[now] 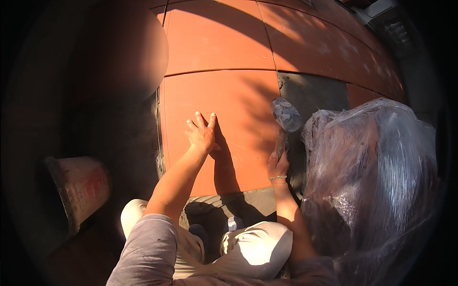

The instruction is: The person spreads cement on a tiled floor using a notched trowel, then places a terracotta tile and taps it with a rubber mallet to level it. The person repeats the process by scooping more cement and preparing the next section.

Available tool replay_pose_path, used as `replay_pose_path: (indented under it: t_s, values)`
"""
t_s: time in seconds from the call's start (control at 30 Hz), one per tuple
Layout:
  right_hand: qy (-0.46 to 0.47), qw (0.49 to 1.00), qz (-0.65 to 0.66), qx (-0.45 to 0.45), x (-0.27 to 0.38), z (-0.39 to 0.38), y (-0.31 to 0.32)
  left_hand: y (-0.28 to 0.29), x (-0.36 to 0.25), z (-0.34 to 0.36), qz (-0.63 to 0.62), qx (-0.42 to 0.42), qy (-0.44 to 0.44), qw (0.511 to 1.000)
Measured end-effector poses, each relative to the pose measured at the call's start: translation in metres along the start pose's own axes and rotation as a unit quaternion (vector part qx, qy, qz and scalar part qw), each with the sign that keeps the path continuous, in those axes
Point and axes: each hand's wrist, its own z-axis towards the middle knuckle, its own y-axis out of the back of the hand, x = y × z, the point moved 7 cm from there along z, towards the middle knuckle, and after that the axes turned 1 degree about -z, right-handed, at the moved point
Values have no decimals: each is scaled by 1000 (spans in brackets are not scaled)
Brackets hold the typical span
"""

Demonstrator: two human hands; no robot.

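Note:
A large orange-red square tile (pixel 248 162) lies on the ground in front of my knees. On its surface rests my left hand (pixel 202 138), fingers spread and nothing in them. My right hand (pixel 278 164) is wrapped round the handle of a mallet (pixel 286 115). The mallet's head looks wrapped in pale plastic and stands beyond my hand, over the tile's right edge. Whether the head touches the tile I cannot tell. A thin bracelet circles my right wrist.
A plastic-wrapped stack (pixel 367 167) stands close to my right arm. A dirty bucket (pixel 81 186) lies tilted at the left. More orange-red tiles (pixel 214 38) continue beyond, with a gap of grey mortar bed (pixel 315 88) at the right. Grey ground borders the tile's near and left edges.

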Motion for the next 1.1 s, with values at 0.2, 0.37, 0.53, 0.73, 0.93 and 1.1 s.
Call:
replay_pose_path:
  t_s: [0.2, 0.37, 0.53, 0.73, 0.93, 1.1]
  values:
    - [-188, 981, -14, 51, -21, 4, 8, 3, 1, -3, -7, 5, -1, 1000]
    - [-131, 981, -125, 75, -22, -5, 17, 3, -1, -3, -2, 24, 0, 1000]
    - [-184, 976, -100, 59, -38, -29, 29, 2, -2, -4, 17, 34, 0, 999]
    - [-215, 952, -172, 131, -36, -60, 38, 1, -3, 0, 9, 3, -11, 1000]
    - [-243, 933, -197, 179, -34, -83, 36, -1, -4, 1, 14, -15, -17, 1000]
    - [-269, 938, -141, 170, -35, -99, 40, -3, -3, 2, 19, -24, -19, 999]
